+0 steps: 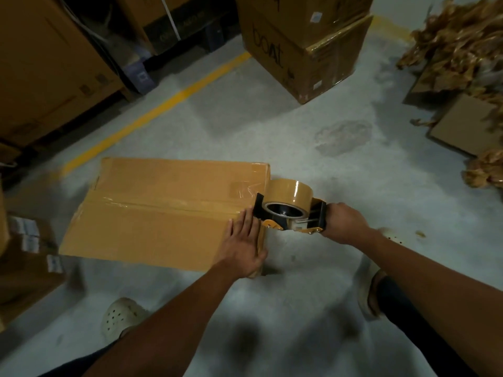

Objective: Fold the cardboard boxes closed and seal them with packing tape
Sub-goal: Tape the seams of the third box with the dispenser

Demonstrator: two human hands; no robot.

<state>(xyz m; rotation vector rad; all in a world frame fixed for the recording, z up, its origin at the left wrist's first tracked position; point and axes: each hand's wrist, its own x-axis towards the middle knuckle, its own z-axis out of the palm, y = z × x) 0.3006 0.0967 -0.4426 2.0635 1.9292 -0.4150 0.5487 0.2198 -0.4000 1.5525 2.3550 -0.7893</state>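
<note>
The floor [272, 126] is bare grey concrete, blotchy and scuffed, with a yellow line [163, 104] painted slantwise across it. Tall cartons [40, 63] stand along the left on a dark pallet [138, 74]. Farther back, two wrapped cartons [299, 50] sit stacked before a pale wall [394, 6]. On the right, a heap of crumpled brown paper [457, 42] spills over flat cardboard sheets [460, 126]. The light is dim.

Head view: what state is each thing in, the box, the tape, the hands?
Box: flaps closed, tape along the middle seam.
Tape gun: at the box's right edge, roll loaded.
Left hand: flat, pressing the box top.
Right hand: gripping the tape gun's handle.
Far box: closed, film-wrapped.
</note>
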